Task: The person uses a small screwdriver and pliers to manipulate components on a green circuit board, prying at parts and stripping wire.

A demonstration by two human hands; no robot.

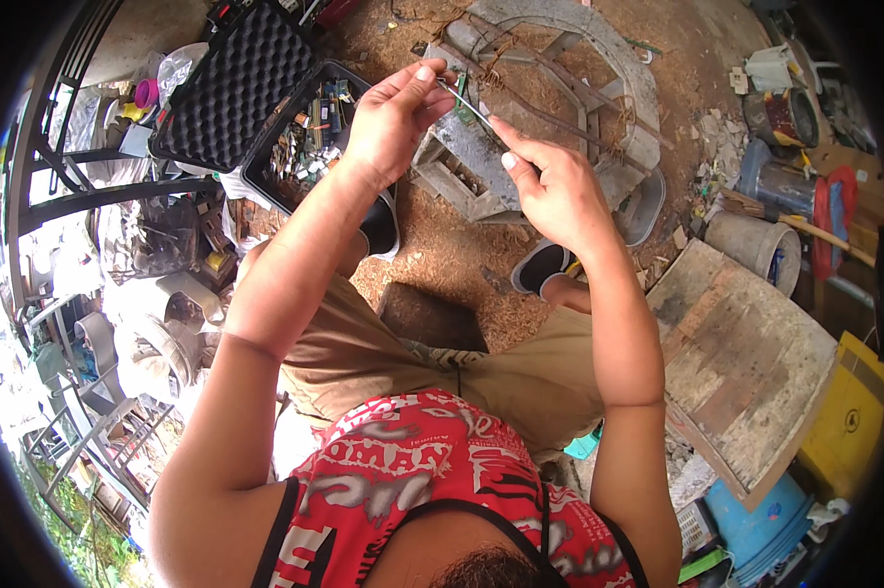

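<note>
My right hand (555, 186) is closed round a screwdriver (469, 106), its thin metal shaft slanting up to the left and its handle hidden in my palm. My index finger lies along the tool. The shaft's far tip meets the fingers of my left hand (403, 108), which are pinched together. Whatever small piece they hold there is mostly hidden and too small to name. Both hands are raised in front of me, above a grey block-like frame (466, 147). A small green piece (462, 83) shows just beyond the left fingertips.
Left of my left hand lies an open black case (266, 162) with a foam-lined lid (231, 83), full of small parts. A round grey frame (643, 108) rests on the wood-chip-strewn floor. On my right are a worn board (741, 363), a bucket (751, 245) and a yellow panel (849, 416).
</note>
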